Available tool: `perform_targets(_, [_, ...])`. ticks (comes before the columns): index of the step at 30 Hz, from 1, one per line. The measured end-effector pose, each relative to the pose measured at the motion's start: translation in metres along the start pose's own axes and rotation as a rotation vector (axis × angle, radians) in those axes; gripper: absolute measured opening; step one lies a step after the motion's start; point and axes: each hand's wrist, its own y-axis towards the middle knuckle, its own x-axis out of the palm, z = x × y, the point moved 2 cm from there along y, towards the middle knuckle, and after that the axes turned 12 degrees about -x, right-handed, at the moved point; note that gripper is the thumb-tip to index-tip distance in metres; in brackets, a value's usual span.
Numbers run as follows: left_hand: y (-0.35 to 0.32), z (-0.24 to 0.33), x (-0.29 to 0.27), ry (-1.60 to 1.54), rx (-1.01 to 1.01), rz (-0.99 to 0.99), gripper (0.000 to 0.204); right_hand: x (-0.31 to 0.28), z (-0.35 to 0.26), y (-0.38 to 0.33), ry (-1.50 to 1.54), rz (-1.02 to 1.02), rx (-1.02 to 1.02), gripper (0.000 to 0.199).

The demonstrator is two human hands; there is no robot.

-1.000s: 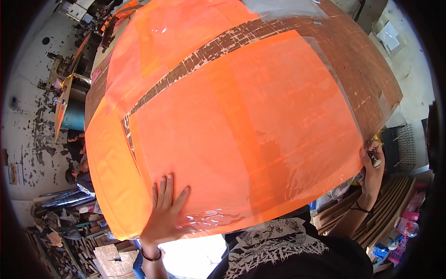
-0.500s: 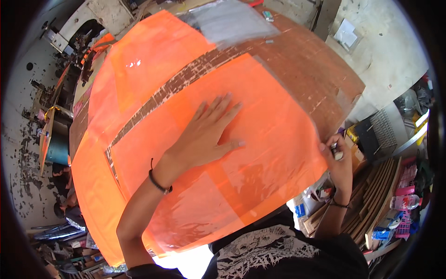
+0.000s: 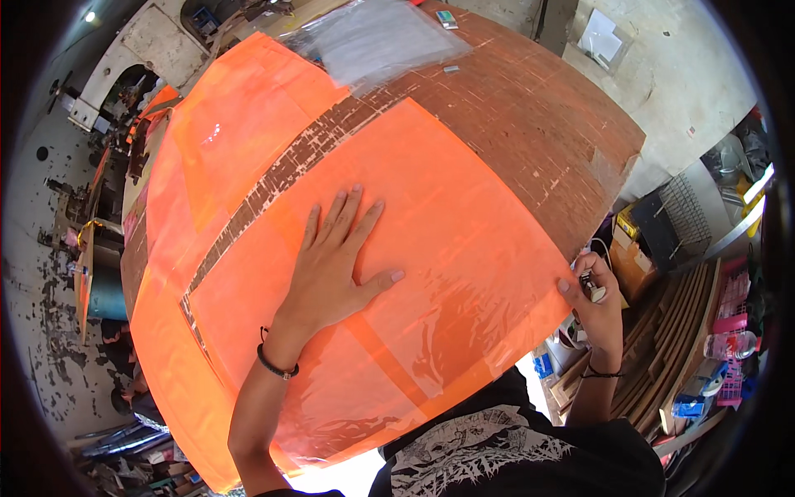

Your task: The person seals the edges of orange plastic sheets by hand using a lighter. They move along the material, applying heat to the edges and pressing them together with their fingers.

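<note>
A large bright orange sheet (image 3: 464, 207) lies on the brown worktable (image 3: 530, 108), with glossy clear plastic over its near part. My left hand (image 3: 327, 269) rests flat on the sheet, fingers spread. At the sheet's right corner is my right hand (image 3: 600, 302), its thumb against the edge. The fingers of that hand curl round a small silver-coloured metal object (image 3: 591, 287), mostly hidden, so its kind cannot be told. More orange material (image 3: 240, 116) lies to the left, beyond a strip of worn tabletop.
Clear plastic sheeting (image 3: 373, 41) lies at the table's far edge, near a small green-and-white item (image 3: 446, 19). Stacked brown boards (image 3: 654, 340), a pink basket (image 3: 733, 298) and a clear bottle (image 3: 731, 345) crowd the right side. A white machine (image 3: 157, 41) stands far left.
The view has shifted slightly. My left hand sits a little nearer to me on the sheet, still flat. The greyish clear strip along the sheet's far right edge no longer shows.
</note>
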Motion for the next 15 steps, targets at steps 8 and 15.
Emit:
perform_targets(8, [0.001, 0.004, -0.001, -0.023, -0.001, -0.002, 0.086, -0.002, 0.003, -0.008, 0.067, 0.010, -0.012, 0.025])
perform_targets(15, [0.027, 0.005, -0.016, -0.124, 0.019, 0.028, 0.074, -0.003, -0.003, -0.013, 0.048, 0.061, 0.109, 0.026])
